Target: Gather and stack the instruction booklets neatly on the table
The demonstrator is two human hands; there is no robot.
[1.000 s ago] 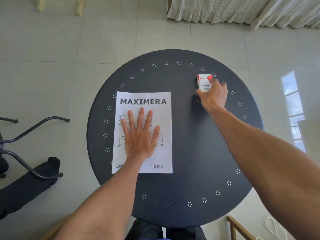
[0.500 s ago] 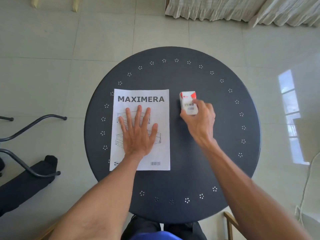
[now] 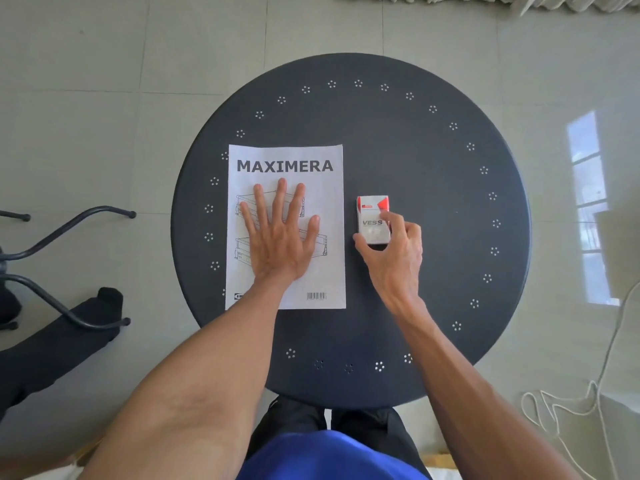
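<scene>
left hand flat, fingers spread, on MAXIMERA booklet at table left edge | right hand pinching small VESS booklet just beside

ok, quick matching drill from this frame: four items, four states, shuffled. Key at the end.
Items:
1. white MAXIMERA instruction booklet
2. small white-and-red VESS box
3. left hand
4. round dark metal table

States:
A. spread flat, palm down
B. held in the right hand's grip
C. lies flat, pinned under a palm
D. carries everything, ring of small holes near its rim

Pairs: 1-C, 2-B, 3-A, 4-D
</scene>
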